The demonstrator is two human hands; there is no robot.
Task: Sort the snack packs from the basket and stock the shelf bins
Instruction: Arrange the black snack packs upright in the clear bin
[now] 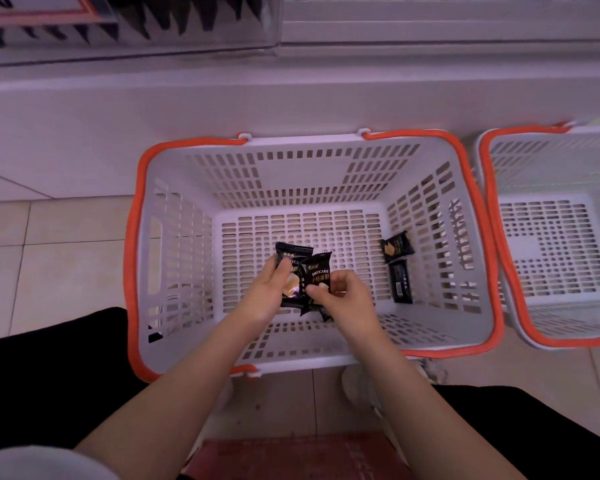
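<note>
In basket (174, 237) | both hands pinch black packs (overlapping) (317, 271)

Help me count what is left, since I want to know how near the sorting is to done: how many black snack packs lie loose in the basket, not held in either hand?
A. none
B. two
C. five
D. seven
B: two black snack packs lie against the right wall of the basket, one just beyond the other, while the left hand and right hand hold the rest.
</note>
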